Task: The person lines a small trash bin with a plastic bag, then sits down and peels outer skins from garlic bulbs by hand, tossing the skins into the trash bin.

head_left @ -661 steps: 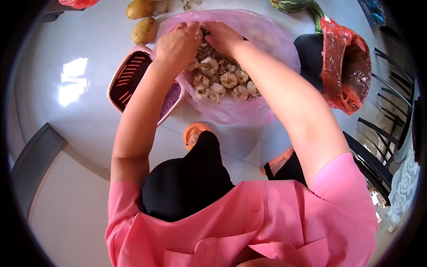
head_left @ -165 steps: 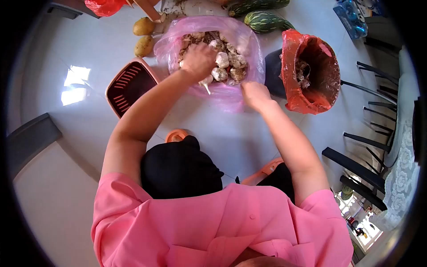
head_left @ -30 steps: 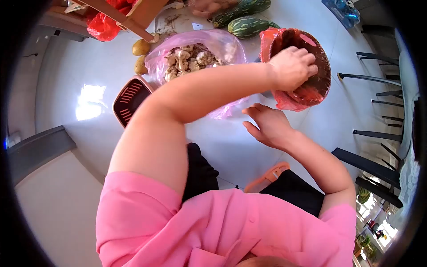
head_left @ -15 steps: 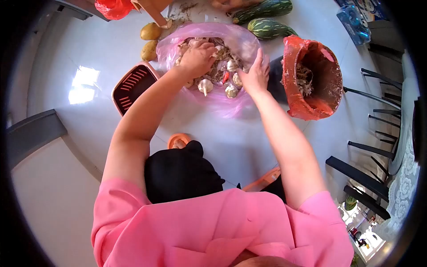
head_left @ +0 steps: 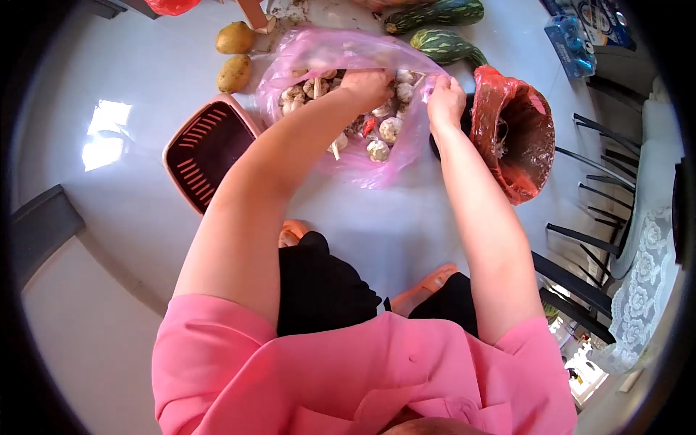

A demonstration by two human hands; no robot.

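A pink translucent plastic bag (head_left: pixel 290 54) lies spread on the floor with several garlic bulbs (head_left: pixel 391 130) in it, mixed with loose dry skins and a small red piece (head_left: pixel 369 126). My left hand (head_left: pixel 368 85) reaches into the bag among the bulbs. Its fingers point down and are hidden, so what they hold does not show. At the bag's right edge, my right hand (head_left: pixel 445 101) has its fingers closed on the pink plastic, pulling the rim up.
A pink slotted basket (head_left: pixel 178 159) stands left of the bag, below two potatoes (head_left: pixel 235 38). To the right is a bin lined with a red bag (head_left: pixel 487 109). Two green striped squashes (head_left: pixel 442 45) lie behind. Black chair legs (head_left: pixel 580 235) line the right side.
My left hand has moved right and deeper among the garlic. My right hand has gone from spread fingers to gripping the bag's edge, which is raised and shifted right.
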